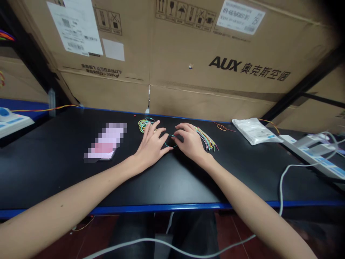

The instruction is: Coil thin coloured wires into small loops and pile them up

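On a black table [167, 180], my left hand [152, 144] rests palm down with its fingers spread, beside a small pile of coiled coloured wires [145, 124]. My right hand [190, 140] lies just to its right with fingers curled down on the table. Between the two hands sits a thin teal wire loop [169, 141], touched by fingertips of both. A bundle of straight coloured wires [207, 138] lies against the right side of my right hand.
Large cardboard boxes [188, 61] wall off the back. A white plastic packet [253, 130] and a small orange wire loop [222, 127] lie to the right, with a white power strip [312, 154] and grey cable [283, 180]. A blurred pink patch [106, 142] sits left.
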Motion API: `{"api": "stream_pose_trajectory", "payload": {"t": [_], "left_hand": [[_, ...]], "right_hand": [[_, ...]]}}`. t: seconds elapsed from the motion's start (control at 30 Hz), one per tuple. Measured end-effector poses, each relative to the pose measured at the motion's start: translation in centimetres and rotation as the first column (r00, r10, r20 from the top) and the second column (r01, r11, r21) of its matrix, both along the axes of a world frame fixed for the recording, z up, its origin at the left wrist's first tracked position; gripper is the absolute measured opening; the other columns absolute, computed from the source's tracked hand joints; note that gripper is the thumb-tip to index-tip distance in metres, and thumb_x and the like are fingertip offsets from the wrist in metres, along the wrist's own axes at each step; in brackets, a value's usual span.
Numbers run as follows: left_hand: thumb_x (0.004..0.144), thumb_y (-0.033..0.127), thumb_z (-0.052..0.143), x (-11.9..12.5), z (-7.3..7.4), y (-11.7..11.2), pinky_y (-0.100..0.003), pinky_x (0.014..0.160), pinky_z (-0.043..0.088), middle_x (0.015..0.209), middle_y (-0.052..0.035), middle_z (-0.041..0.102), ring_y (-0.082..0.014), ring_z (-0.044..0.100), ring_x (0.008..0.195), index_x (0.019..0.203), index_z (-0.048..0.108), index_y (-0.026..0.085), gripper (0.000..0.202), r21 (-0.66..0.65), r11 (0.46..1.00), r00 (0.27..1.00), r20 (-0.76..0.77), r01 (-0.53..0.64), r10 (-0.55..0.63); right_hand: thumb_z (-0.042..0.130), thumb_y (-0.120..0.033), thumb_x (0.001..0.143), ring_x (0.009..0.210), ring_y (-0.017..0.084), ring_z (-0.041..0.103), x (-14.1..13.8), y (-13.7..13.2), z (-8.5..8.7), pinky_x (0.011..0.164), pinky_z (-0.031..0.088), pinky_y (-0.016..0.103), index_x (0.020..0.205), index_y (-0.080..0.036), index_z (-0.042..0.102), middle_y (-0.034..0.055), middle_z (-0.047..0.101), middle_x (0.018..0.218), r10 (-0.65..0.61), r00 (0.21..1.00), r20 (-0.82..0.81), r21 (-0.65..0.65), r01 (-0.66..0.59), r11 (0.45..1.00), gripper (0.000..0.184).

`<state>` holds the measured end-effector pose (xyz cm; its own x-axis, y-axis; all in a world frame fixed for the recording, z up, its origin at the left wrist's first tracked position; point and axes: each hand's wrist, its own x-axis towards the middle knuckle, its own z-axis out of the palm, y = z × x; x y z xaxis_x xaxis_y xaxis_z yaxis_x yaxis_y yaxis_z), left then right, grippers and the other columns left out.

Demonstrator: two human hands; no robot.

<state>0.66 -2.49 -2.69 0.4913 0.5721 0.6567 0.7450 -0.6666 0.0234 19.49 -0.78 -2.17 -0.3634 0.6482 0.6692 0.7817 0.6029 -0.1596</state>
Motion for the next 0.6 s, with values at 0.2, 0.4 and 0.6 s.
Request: {"api": "stream_pose_trajectory", "payload": {"t": [0.2, 0.4, 0.6], "left_hand": [[0.079, 0.034, 0.071, 0.00, -0.01, -0.04, -0.064, 0.108, 0.029, 0.119, -0.0162, 0.062, -0.0385, 0.039, 0.132, 0.104, 0.068, 0.015, 0.032, -0.010, 1.000, 1.000, 0.011, 0.008, -0.008], [0.078, 0.031, 0.072, 0.08, 0.15, -0.26, -0.065, 0.108, 0.028, 0.119, -0.0180, 0.062, -0.0393, 0.037, 0.133, 0.103, 0.068, 0.012, 0.031, 0.009, 1.000, 1.000, -0.017, 0.019, -0.019], [0.075, 0.026, 0.074, -0.19, 0.46, -0.21, -0.066, 0.107, 0.031, 0.120, -0.0177, 0.062, -0.0398, 0.038, 0.133, 0.104, 0.068, 0.014, 0.032, 0.021, 0.999, 0.999, -0.040, 0.027, -0.026]], "right_hand": [[0.066, -0.021, 0.082, 0.112, 0.027, 0.053, -0.26, -0.30, 0.23, 0.096, 0.047, 0.045, 0.080, -0.021, 0.068, 0.0089, 0.065, 0.105, -0.008, 1.000, -0.018, 0.035, 0.009, 0.999, 0.003], [0.065, -0.017, 0.081, 0.096, 0.023, 0.057, -0.65, -0.65, 0.30, 0.088, 0.048, 0.039, 0.075, -0.018, 0.068, 0.0075, 0.065, 0.093, 0.001, 0.994, -0.109, -0.098, -0.012, 0.995, 0.007], [0.060, -0.020, 0.085, 0.082, 0.017, 0.062, 0.10, -0.02, 0.90, 0.079, 0.048, 0.032, 0.073, -0.018, 0.069, 0.0050, 0.068, 0.089, 0.097, 0.963, -0.250, -0.378, -0.190, 0.906, 0.016]]}}
